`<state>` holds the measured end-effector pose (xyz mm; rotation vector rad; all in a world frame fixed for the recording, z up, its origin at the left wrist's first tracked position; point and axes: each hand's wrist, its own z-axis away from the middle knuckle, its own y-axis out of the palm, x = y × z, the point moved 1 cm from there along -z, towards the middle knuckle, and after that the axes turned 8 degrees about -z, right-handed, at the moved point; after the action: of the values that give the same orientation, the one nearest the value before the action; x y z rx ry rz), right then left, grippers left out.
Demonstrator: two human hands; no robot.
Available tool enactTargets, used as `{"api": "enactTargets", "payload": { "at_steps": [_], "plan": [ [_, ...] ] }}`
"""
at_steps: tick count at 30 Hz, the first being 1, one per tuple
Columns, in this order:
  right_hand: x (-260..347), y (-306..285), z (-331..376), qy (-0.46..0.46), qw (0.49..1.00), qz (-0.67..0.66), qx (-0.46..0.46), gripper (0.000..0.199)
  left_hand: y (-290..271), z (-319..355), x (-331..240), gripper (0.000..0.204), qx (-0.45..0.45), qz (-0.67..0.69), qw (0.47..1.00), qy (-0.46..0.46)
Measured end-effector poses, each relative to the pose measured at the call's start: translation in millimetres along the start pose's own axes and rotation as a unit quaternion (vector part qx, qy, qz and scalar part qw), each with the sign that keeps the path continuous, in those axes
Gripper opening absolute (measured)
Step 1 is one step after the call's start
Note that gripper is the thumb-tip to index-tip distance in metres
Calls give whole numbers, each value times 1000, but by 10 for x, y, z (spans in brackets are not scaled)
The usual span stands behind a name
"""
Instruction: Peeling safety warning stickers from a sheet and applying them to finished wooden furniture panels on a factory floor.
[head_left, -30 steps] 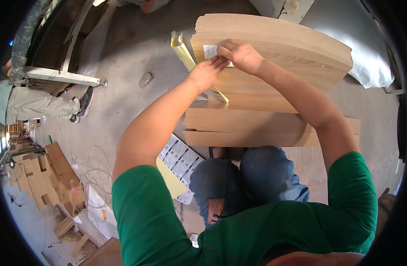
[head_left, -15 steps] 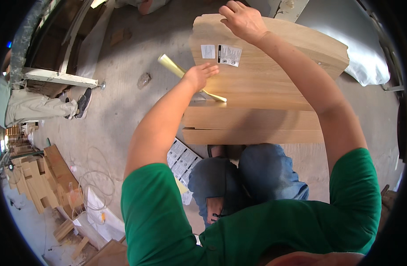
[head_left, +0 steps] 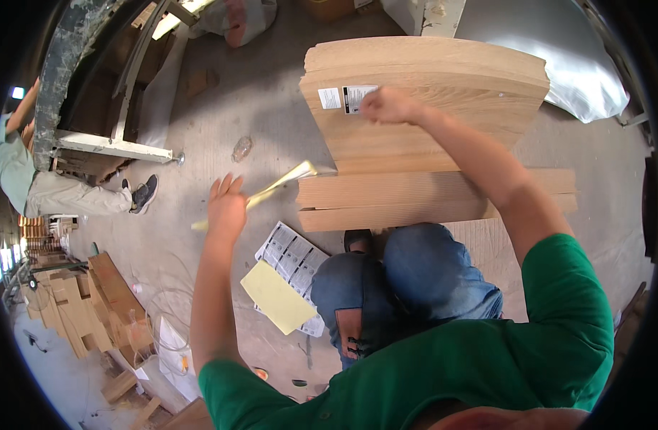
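Observation:
My right hand (head_left: 392, 106) is curled into a loose fist over the right part of a printed white label (head_left: 356, 97) on a wood-grain panel (head_left: 422, 140). A smaller white label (head_left: 329, 98) is stuck beside it. Off the panel's left side, my left hand (head_left: 227, 209) has several fingers extended, with a long curled strip of yellow paper (head_left: 280, 180) against its thumb side. The thumb's grip is partly hidden. Below, a yellow sheet (head_left: 277, 295) lies over a printed label sheet (head_left: 286, 251) on the floor, next to my knee.
Stacked ridged wood pieces (head_left: 393, 201) lie between the panel and my knees. A white metal frame (head_left: 117, 145) stands at left, near another person's shoe (head_left: 145, 194). Wood offcuts (head_left: 71, 308) and a looped hose (head_left: 173, 304) are at lower left. Silvery wrapped material (head_left: 583, 86) sits far right.
My left hand has swung left and down, off the panel, and the yellow strip has moved with it. My right hand has come down from the panel's far edge onto the label.

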<state>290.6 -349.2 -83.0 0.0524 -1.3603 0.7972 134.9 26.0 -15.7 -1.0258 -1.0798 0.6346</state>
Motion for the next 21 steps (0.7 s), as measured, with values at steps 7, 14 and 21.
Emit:
{"api": "enactTargets", "payload": {
  "at_steps": [7,14,21],
  "plan": [
    [-531,23,-181,111,969,208,78,18,-283,945,125,19,4,85,987,-138],
    [-1401,-1915,1657,153,960,89,-219,17,-474,1709,122,14,-55,215,946,-235],
    [-1985,-2685,2354,131,739,-238,-617,35,-700,1733,15,16,-162,233,919,-275]
  ]
}}
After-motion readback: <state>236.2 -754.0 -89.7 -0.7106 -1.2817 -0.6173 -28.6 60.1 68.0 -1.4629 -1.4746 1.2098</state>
